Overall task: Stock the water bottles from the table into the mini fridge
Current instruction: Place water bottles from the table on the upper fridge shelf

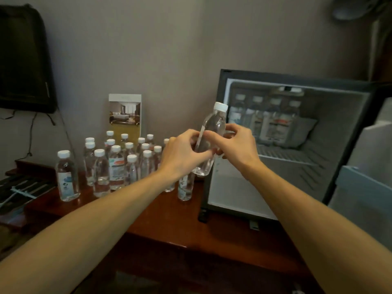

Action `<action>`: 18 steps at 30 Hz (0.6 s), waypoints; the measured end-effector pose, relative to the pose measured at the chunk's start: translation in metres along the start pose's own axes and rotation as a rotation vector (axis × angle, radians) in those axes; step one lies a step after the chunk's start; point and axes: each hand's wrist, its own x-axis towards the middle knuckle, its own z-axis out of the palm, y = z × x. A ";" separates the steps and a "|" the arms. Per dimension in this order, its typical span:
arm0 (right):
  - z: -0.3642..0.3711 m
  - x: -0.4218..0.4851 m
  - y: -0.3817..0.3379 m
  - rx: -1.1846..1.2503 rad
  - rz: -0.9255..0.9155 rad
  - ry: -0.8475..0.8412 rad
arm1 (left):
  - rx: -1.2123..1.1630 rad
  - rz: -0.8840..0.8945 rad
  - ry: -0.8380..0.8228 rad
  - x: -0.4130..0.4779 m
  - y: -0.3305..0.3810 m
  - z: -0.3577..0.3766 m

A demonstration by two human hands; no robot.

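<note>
A clear water bottle with a white cap is held tilted in mid-air in front of the mini fridge. My left hand grips its lower body, and my right hand pinches its middle from the right. Several more capped bottles stand clustered on the red-brown table, and one stands apart at the left. The fridge is open, with several bottles lined up on its wire shelf.
The open fridge door juts out at the right. A standing brochure leans on the wall behind the bottles. A dark screen hangs at the upper left, with cables below. Dark objects lie at the table's left end.
</note>
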 end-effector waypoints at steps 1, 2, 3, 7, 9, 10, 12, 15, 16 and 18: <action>-0.012 0.001 0.003 0.000 0.020 0.031 | -0.011 0.010 -0.005 0.004 0.009 0.010; -0.022 0.002 0.006 -0.001 0.045 0.067 | -0.029 0.022 -0.016 0.008 0.017 0.020; -0.032 0.003 0.010 -0.011 0.073 0.115 | -0.046 0.032 -0.034 0.013 0.026 0.031; -0.063 0.014 0.025 -0.059 0.187 0.315 | -0.078 0.071 -0.102 0.030 0.055 0.073; -0.077 0.020 0.032 -0.047 0.236 0.373 | -0.108 0.087 -0.128 0.039 0.065 0.095; -0.084 0.023 0.034 -0.045 0.252 0.391 | -0.123 0.095 -0.143 0.044 0.069 0.106; -0.100 0.029 0.037 -0.064 0.273 0.415 | -0.142 0.116 -0.178 0.053 0.076 0.124; -0.122 0.038 0.045 -0.084 0.311 0.448 | -0.141 0.125 -0.228 0.067 0.087 0.149; -0.128 0.042 0.048 -0.092 0.321 0.462 | -0.150 0.124 -0.241 0.070 0.091 0.157; -0.136 0.050 0.056 -0.114 0.350 0.479 | -0.169 0.133 -0.270 0.076 0.101 0.170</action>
